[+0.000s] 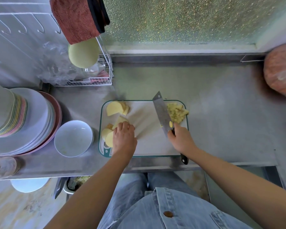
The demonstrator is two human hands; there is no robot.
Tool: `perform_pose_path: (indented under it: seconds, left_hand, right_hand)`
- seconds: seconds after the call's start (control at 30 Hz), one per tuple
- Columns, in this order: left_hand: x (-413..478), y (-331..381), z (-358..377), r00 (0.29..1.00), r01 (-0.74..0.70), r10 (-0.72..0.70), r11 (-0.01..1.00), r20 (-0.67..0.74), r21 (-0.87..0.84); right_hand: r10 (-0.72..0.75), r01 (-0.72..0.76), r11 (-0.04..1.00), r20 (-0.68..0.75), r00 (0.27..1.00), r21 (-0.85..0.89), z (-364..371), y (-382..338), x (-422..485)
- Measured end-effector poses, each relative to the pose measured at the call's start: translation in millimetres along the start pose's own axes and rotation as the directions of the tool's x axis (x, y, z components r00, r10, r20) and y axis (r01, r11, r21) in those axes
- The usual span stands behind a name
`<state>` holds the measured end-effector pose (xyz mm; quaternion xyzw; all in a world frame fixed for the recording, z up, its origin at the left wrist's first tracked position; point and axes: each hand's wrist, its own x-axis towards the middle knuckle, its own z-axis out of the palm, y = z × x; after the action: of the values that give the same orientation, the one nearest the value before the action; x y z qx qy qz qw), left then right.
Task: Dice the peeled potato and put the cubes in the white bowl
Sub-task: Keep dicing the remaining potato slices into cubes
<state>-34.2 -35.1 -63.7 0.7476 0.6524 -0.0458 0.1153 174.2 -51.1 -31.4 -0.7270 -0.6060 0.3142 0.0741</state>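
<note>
Leftward, white bowl (73, 138) just beside cutting board (149, 129).

A steel counter (221, 121) bears a cutting board (149, 142), white bowl (73, 139), plates (36, 123) and wire rack (89, 83).

I see the potato cut up on the board (149, 142). The far slices (114, 108), pale yellow, lean in a stack at the far left corner. The near slices (108, 136) lie at the near left edge. Between them a wedge (120, 120) sits under the left hand's (124, 138) curled fingers. Small cubes (177, 112) make a heap at the far right, touching the knife (162, 113) blade. The bowl (73, 138), white with yellow specks inside, stands upright just left of the board.
</note>
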Motion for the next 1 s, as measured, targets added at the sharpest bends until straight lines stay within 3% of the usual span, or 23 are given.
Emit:
perform_pose_path:
  seconds: [0.17,0.3,0.37,0.5,0.63,0.77,0.9,1.0]
  left_hand:
    - [1.1,1.5,-2.2,1.000,0.005,-0.006,1.000,0.026,0.007]
    - [1.1,1.9,-4.5,0.999,0.006,-0.007,1.000,0.043,0.021]
    - [1.6,2.9,-6.6,0.999,0.022,-0.022,1.000,0.044,0.007]
    - [4.8,9.7,-12.9,1.000,0.002,-0.004,0.996,-0.017,-0.091]
    - [8.7,29.4,-16.2,0.962,-0.260,0.242,0.952,-0.124,-0.162]
    - [14.5,55.5,-13.0,0.911,-0.409,0.397,0.904,-0.115,-0.122]
    - [23.0,66.8,-12.9,0.956,-0.285,0.293,0.946,0.029,-0.155]
    - [29.2,68.7,-15.3,0.950,-0.307,0.311,0.934,-0.007,-0.182]
  right_hand:
    - [-0.121,0.120,0.993,0.170,0.978,0.020,11.9,-13.9,-7.8]
    - [-0.029,0.027,0.999,0.127,0.991,0.018,7.1,-6.6,-0.8]
    - [0.033,-0.046,0.992,0.112,0.993,0.120,0.4,-2.9,1.1]
    - [0.107,-0.169,0.866,0.156,0.982,0.470,-13.5,0.0,0.6]
    - [0.211,-0.298,0.676,0.210,0.955,0.674,-26.5,-2.0,-0.7]
    - [0.240,-0.307,0.594,0.201,0.950,0.743,-33.0,-1.2,0.2]
    - [0.255,-0.282,0.595,0.156,0.954,0.752,-40.3,5.2,0.6]
    - [0.249,-0.274,0.616,0.148,0.957,0.738,-44.4,8.2,0.5]
